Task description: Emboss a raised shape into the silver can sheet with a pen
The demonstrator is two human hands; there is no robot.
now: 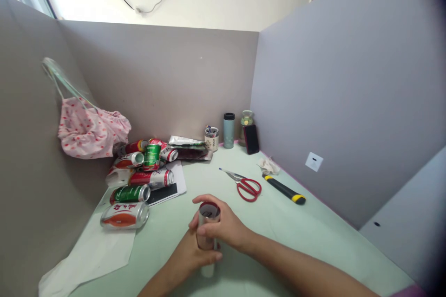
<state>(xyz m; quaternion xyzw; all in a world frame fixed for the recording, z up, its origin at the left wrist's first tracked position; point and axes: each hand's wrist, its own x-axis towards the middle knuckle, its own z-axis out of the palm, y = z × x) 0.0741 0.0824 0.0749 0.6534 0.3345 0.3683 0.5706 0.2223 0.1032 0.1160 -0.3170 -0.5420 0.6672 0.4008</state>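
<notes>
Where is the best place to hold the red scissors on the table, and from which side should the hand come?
Take the scissors by the red handle loops, coming from above on the near side. They lie flat, loops toward the person, blades pointing away to the left.

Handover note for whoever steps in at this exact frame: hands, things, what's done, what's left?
Left hand grips the lower part of an upright can; right hand wraps its upper part. The can's top looks open. Scissors and a utility knife lie untouched on the desk to the right. A pile of cans lies at the left. Done: one can in hand. Left: the pile.
</notes>
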